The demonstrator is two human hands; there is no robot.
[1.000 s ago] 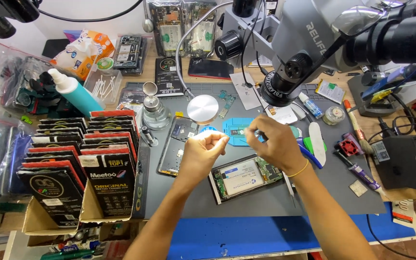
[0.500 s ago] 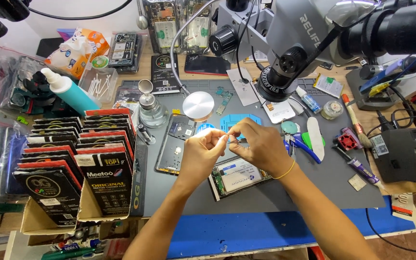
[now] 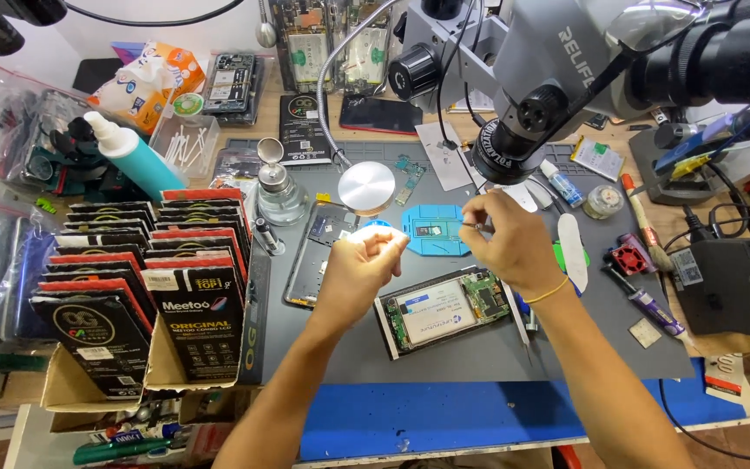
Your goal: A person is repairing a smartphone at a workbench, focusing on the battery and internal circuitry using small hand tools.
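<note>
An opened smartphone [image 3: 447, 310] with its back off is lying on the grey work mat [image 3: 366, 347], just below both hands — its battery and green circuit board are showing. The right hand [image 3: 507, 241] is pinching a thin metal tool, apparently tweezers [image 3: 470, 226], between thumb and fingertips, hovering over a blue round repair pad [image 3: 433, 229]. The left hand [image 3: 365, 263] is curled into a loose fist under bright lamp light; whether it is gripping anything cannot be told. Another phone frame [image 3: 316, 254] is lying flat to the left of that hand.

A small round mirror-like disc [image 3: 366, 188] on a flexible neck is sitting above the hands, and a glass solvent dispenser bottle [image 3: 278, 193] is standing beside it. A large microscope head [image 3: 549, 69] is hanging over the mat.

At the left edge, two open cardboard boxes [image 3: 75, 382] are holding upright rows of flat black and red packages [image 3: 145, 260] — packed closely. Behind them a clear plastic tub [image 3: 186, 139] is holding cotton swabs, next to a teal squeeze bottle [image 3: 132, 156]. To the right, a small brush [image 3: 642, 217] and a purple-handled tool [image 3: 648, 304] are lying on the mat.
</note>
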